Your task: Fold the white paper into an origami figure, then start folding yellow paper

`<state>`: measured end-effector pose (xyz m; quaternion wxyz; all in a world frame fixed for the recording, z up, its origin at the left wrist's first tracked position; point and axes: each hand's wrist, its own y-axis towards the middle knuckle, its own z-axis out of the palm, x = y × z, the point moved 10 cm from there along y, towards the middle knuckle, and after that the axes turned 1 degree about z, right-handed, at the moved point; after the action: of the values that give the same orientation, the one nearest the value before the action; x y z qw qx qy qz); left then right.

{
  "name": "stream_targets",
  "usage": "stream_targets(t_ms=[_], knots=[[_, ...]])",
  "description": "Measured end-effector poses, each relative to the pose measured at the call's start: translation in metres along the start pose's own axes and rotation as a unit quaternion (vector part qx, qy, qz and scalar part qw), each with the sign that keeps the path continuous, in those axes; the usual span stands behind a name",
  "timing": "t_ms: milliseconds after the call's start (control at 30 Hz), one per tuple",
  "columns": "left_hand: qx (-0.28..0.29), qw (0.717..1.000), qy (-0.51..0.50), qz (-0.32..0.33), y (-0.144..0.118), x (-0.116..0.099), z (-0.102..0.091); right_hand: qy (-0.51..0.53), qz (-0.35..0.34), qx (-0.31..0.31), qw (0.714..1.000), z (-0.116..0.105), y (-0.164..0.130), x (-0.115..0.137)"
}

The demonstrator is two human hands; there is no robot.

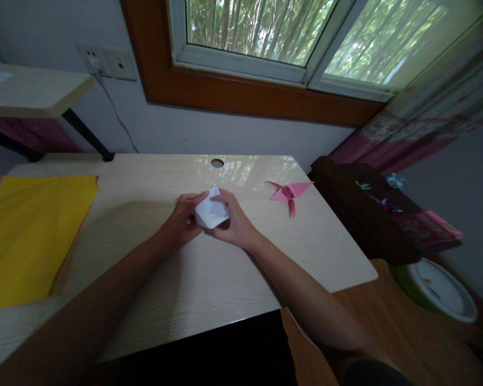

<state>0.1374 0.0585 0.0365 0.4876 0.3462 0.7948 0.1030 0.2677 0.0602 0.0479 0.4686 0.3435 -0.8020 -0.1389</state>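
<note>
Two hands (181, 222) (235, 222) fold white paper (210, 212) over pale desk (209, 279) below window (265, 27).

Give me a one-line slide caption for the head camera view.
Both hands, left hand and right hand, hold folded white paper over a desk, beside a pink paper crane.

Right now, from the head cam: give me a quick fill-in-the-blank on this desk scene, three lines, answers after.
1. Both hands, left hand and right hand, hold a folded piece of ____ paper.
2. The finished paper crane is ____.
3. The flat sheet at the left of the desk is ____.
Answers: white; pink; yellow
</note>
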Motion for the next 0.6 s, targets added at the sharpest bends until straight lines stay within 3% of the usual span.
stream_targets(t_ms=[267,600], knots=[[-0.019,0.999,0.027,-0.018,-0.001,0.008,-0.009,-0.051,-0.003,-0.003,0.999,-0.005,-0.001,-0.001],[0.042,0.986,0.159,0.026,-0.003,0.008,-0.011,-0.135,-0.032,0.062,0.988,0.002,-0.005,-0.002]])
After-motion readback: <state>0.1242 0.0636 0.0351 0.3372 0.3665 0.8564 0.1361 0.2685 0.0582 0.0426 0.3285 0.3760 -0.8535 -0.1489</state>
